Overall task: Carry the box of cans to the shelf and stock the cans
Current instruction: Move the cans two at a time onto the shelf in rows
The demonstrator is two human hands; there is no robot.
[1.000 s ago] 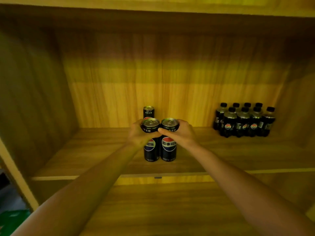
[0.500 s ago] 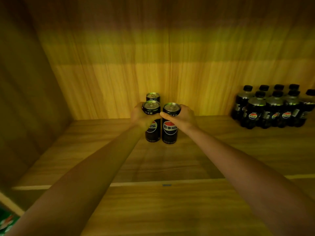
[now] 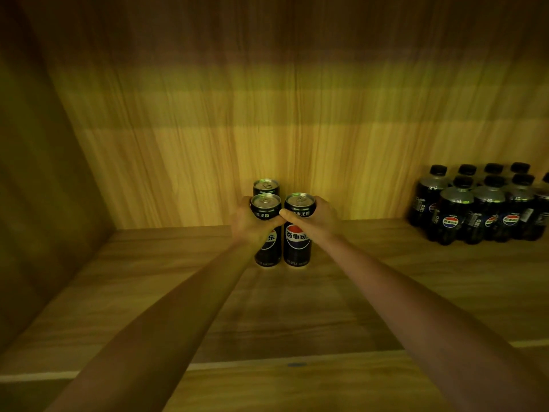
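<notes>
Two tall black cola cans stand upright side by side on the wooden shelf board, deep inside the shelf. My left hand wraps the left can near its top. My right hand wraps the right can the same way, thumb across the front. Both can bottoms rest on the board. A third black can stands just behind the left can, near the back wall. The box is out of view.
A pack of several black cola bottles stands at the right rear of the shelf. The wooden back wall and the left side wall close the space. The board's front edge runs below my forearms.
Both hands have carried the two cans further back into the shelf, close up to the third can. The camera has moved in closer.
</notes>
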